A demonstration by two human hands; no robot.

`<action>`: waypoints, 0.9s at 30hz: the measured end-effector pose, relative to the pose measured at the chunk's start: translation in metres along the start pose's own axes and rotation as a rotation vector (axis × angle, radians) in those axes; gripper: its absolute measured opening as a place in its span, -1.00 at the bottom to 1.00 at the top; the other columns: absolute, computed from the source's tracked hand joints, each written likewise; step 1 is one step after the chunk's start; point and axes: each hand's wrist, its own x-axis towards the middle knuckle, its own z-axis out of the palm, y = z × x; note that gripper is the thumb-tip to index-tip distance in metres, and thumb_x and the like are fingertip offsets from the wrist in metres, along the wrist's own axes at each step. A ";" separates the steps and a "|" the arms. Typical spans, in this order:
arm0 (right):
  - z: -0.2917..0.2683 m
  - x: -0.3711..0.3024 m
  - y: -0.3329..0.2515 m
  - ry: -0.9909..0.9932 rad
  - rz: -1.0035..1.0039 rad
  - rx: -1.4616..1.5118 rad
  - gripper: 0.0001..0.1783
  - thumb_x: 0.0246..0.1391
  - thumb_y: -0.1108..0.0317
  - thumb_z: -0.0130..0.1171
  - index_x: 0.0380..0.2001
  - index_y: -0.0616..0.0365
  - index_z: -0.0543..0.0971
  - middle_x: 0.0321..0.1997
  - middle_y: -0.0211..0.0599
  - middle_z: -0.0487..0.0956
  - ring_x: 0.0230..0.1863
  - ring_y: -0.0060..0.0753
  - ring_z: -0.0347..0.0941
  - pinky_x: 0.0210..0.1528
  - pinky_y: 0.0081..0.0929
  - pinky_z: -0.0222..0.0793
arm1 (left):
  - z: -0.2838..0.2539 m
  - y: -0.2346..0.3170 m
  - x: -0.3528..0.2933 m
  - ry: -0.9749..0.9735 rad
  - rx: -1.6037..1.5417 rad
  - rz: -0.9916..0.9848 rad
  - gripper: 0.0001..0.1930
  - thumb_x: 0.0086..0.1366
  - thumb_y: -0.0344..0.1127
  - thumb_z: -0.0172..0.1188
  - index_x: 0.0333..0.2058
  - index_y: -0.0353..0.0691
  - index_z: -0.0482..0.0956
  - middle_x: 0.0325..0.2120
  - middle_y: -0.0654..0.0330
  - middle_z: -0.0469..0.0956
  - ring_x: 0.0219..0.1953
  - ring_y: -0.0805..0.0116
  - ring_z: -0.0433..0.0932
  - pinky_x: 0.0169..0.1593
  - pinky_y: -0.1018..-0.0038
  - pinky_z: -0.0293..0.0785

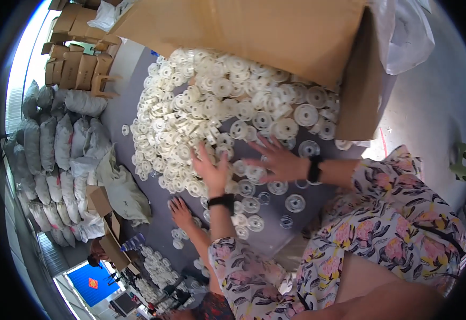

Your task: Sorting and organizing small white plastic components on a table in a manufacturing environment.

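Seen from the head view, the person in the floral top has both hands over the spread of plastic spools (158, 128) on the grey worktop (161, 229), which lie mostly in one broad heap below a big tilted carton (254, 32). The left hand (210, 169) has its fingers fanned apart at the heap's near edge; its grip is slack, closed round nothing that I can make out. The right hand (282, 162) stretches wide and flat above the looser clear spools (295, 202), its grip likewise spread, with nothing visibly held; whether either palm touches a spool, I can't tell. I'd judge this work to be partway: a thin scatter already lies apart on the near side, while the dense mass remains piled together. As for counting, the heap overlaps far too much, surely well over a hundred; the clear ones by the right hand come to roughly ten, and one stray spool (125, 129) sits off to the left. There are two black wristbands (221, 201), one on each wrist, and one co-worker's hand (180, 213) resting beside the heap. Stacked sacks (47, 144), over a dozen, line the left.
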 end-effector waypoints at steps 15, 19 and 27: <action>0.117 0.192 -0.014 0.116 0.245 -0.210 -0.20 -0.13 -0.20 0.17 0.22 -0.30 0.25 0.38 -0.03 -0.09 0.36 0.25 -0.22 0.21 0.36 -0.17 | -0.030 -0.210 0.036 -0.181 -0.076 0.024 -0.26 -0.04 -0.13 0.36 0.10 -0.28 0.29 0.06 -0.26 0.24 0.06 -0.20 0.30 0.10 0.17 0.28; 0.108 0.190 -0.030 0.103 0.305 -0.215 -0.24 -0.09 -0.01 0.18 0.23 -0.31 0.22 0.37 -0.03 -0.05 0.37 0.23 -0.24 0.23 0.33 -0.21 | -0.040 -0.230 0.005 -0.042 -0.152 -0.079 -0.40 0.10 -0.29 0.25 0.10 -0.34 0.28 0.00 -0.14 0.36 0.05 -0.07 0.34 0.10 0.23 0.29; 0.128 0.258 -0.092 0.066 -0.235 -0.117 -0.35 -0.19 0.20 0.22 0.09 -0.20 0.37 0.21 -0.17 0.26 0.33 0.05 -0.02 0.28 0.15 -0.16 | -0.094 -0.236 -0.037 0.025 -0.324 -0.360 -0.47 0.01 -0.28 0.34 -0.03 -0.31 0.42 -0.05 -0.02 0.42 -0.06 0.02 0.43 -0.04 0.28 0.40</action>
